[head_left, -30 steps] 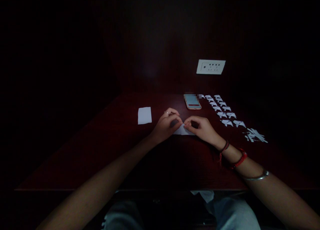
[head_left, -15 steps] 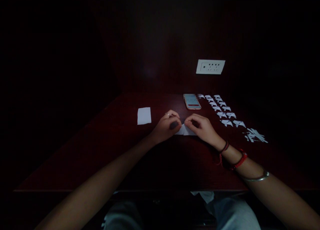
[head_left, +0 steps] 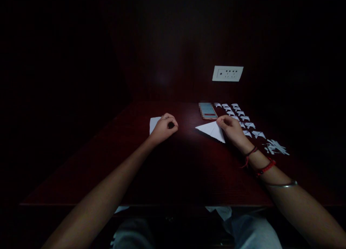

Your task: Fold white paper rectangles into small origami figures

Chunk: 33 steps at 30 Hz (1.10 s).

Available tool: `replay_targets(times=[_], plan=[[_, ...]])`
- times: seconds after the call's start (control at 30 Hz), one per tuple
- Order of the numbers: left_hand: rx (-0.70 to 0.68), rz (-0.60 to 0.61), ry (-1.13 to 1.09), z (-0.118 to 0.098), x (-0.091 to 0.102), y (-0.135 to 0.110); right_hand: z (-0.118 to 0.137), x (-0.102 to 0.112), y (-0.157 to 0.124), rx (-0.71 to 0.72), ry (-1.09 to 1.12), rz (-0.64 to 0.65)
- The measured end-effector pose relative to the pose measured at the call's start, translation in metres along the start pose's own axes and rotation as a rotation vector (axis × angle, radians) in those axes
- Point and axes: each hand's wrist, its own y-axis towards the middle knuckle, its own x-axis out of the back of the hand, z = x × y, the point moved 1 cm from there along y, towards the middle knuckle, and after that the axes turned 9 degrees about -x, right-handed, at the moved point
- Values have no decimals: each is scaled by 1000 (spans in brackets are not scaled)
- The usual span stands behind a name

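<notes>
My right hand (head_left: 229,128) pinches the corner of a folded white paper triangle (head_left: 210,129) between thumb and fingertips, lifted off the table. A crease runs down the triangle, and its lower edge looks uneven. My left hand (head_left: 164,127), with a ring on one finger, is curled into a pinch beside a white paper sheet (head_left: 153,123) and partly covers it. Whether anything is between those left fingertips cannot be made out. Close behind my right hand stand rows of small folded paper pieces (head_left: 250,125).
A phone (head_left: 208,111) with a lit screen lies behind the triangle. On the right, thin paper strips (head_left: 276,147) lie in a loose pile. The dark red table (head_left: 167,177) meets a wall with a white socket plate (head_left: 227,73). Its front edge runs above my knees.
My hands have moved apart from the table's middle. The right has lifted the folded paper up and to the right; the left has gone left, over part of the white sheet.
</notes>
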Motion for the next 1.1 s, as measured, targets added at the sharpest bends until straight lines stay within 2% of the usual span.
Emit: replay_targets(times=[0.1, 0.3, 0.43, 0.5, 0.63, 0.87, 1.1], plan=[[9, 39, -30, -3, -7, -1, -3, -7, -1, -35, 48, 133], [-130, 222, -100, -38, -24, -5, 0, -19, -11, -81, 101, 303], [-272, 398, -111, -44, -28, -10, -8, -24, -13, -151, 2, 338], [-303, 440, -101, -41, -29, -11, -13, -26, -13, -160, -68, 336], [-319, 454, -47, -37, -31, -11, -14, -24, -15, -79, -201, 363], [-300, 484, -4, -36, -27, -8, 9, -21, -29, 185, -442, 471], [-270, 474, 26, -31, -32, -8, 11, -23, -30, 188, -514, 445]])
